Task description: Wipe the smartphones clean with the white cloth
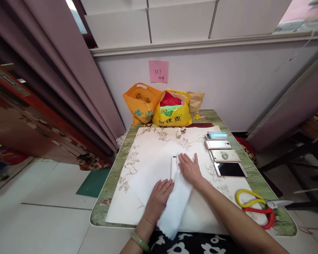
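Note:
A white phone (173, 164) lies face down near the middle of the table, its camera at the upper left. A white cloth (175, 210) with a wavy edge is folded over part of it and reaches down to the table's front edge. My right hand (190, 169) rests flat on the cloth along the phone's right side, fingers stretched out and thumb apart. Lower left, my left hand (159, 197) lies with its fingers extended on the cloth's left edge, just below the phone. Under both hands, the cloth hides the phone's lower part.
Several phones (225, 155) lie in a column on the right. Scissors (262, 206) with yellow and red handles sit at the front right corner. A small bottle (178, 133) stands farther back. An orange bag (143, 104), a stuffed yellow bag (172, 114) and a tan pouch (196, 101) line the back.

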A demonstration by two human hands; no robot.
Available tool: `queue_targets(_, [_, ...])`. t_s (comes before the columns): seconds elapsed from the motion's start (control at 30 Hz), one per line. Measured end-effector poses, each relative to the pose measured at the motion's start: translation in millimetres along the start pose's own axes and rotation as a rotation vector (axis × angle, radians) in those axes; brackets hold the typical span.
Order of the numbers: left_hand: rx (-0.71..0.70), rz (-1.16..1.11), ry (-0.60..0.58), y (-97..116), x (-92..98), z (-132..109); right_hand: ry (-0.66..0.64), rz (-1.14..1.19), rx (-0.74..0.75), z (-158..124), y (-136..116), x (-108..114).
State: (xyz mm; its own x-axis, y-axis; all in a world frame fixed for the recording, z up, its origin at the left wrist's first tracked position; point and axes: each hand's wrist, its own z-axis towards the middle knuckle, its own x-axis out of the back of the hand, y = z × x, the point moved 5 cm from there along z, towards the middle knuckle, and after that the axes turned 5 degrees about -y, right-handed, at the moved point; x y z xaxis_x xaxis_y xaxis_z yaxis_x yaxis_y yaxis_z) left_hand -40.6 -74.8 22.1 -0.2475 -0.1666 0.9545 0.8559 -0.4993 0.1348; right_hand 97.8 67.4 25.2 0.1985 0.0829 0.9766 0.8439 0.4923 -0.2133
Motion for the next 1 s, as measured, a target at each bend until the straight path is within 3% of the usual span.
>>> queue_targets(0.1, [0.007, 0.003, -0.002, 0, -0.5, -1, 0.008, 0.001, 0.057, -10, -5, -3])
queue_targets(0.27, [0.053, -0.059, -0.025, 4, 8.7, 2, -0.004, 0.07, 0.318, -78, -24, 0])
queue_targets(0.37, [0.05, -0.079, -0.016, 5, 11.4, 4, -0.053, 0.115, 0.377, -99, -29, 5])
queue_targets(0.47, [0.05, -0.08, -0.002, 4, 10.0, 4, -0.081, 0.122, 0.351, -85, -29, 7])
queue_targets(0.67, [0.062, -0.067, 0.056, 4, 8.0, -2, -0.056, 0.031, 0.191, -12, -32, 4])
queue_targets(0.77, [0.064, -0.066, 0.06, 5, 7.7, -4, -0.047, 0.002, 0.144, 5, -37, 3])
queue_targets(0.87, [0.062, -0.066, 0.076, 5, 8.5, -5, -0.052, 0.002, 0.208, -8, -44, 1])
queue_targets(1.0, [0.068, -0.09, 0.1, 4, 12.0, -5, -0.066, 0.053, 0.347, -57, -50, -4])
